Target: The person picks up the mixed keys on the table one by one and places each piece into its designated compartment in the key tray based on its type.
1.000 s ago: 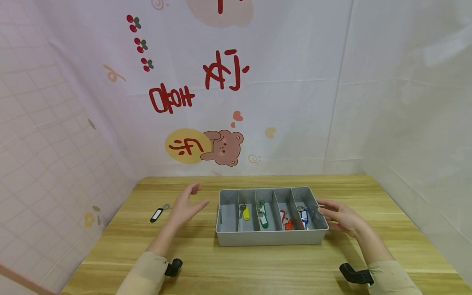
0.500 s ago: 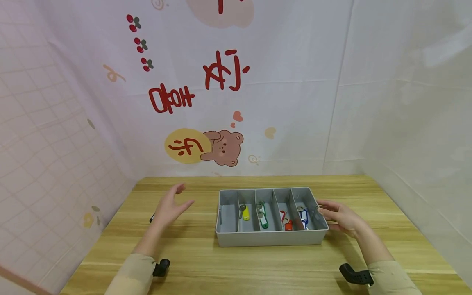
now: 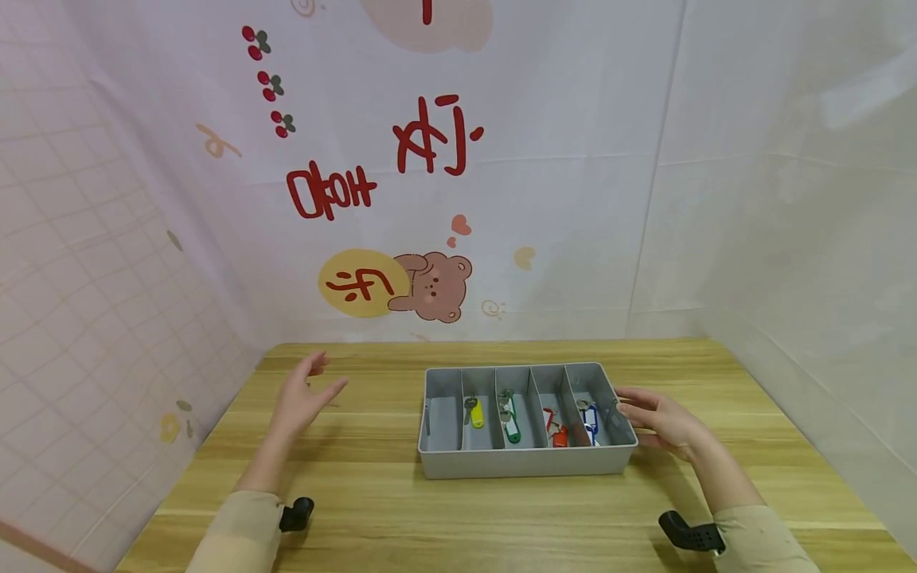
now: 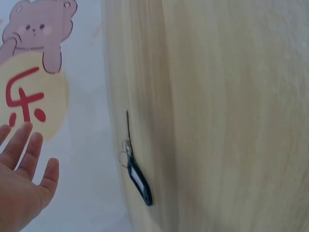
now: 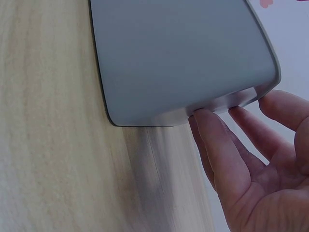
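Note:
My left hand [image 3: 297,402] hovers over the left side of the table, fingers spread and holding nothing. Beneath it, in the left wrist view, a black key tag [image 4: 140,183] with a ring and a thin metal key lies on the wood; the head view hides it behind the hand. A grey divided box [image 3: 526,464] stands to the right. My right hand [image 3: 665,422] touches the outer right wall of this box with extended fingertips, as the right wrist view confirms. Inside lie a yellow key tag [image 3: 478,414], green tags [image 3: 512,430], red tags [image 3: 559,436] and blue tags [image 3: 590,420], in separate compartments.
The box stands on a wooden table [image 3: 501,525]. A printed white cloth [image 3: 573,199] hangs behind the table and along both sides. Black straps with mounts [image 3: 691,533] sit on both forearms.
My left hand has moved leftward, away from the box, and now covers the black key tag in the head view. The right hand and the box stay in place.

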`<state>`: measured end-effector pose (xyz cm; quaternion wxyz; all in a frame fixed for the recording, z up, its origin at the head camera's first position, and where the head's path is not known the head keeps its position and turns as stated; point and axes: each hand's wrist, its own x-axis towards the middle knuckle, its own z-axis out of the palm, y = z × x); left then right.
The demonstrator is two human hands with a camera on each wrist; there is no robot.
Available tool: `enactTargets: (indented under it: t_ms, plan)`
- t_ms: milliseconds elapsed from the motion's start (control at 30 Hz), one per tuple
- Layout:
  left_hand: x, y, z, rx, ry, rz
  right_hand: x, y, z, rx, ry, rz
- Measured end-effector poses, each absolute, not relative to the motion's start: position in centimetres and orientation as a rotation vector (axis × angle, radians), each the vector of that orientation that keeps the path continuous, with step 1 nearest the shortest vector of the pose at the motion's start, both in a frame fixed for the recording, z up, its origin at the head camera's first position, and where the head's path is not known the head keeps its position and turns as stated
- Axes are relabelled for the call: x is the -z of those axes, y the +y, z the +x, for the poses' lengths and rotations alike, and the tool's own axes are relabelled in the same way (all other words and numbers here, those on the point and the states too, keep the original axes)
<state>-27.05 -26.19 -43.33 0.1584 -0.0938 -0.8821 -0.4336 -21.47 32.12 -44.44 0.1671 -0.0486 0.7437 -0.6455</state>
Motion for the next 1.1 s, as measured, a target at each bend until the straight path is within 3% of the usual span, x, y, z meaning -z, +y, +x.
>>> enactTargets:
  t_ms: [1100]
  plan:
    - [45.2, -30.2, -28.6, 1.229, -2.716, -0.132, 44.2, 32.1, -21.4, 1.87, 2.07, -0.13]
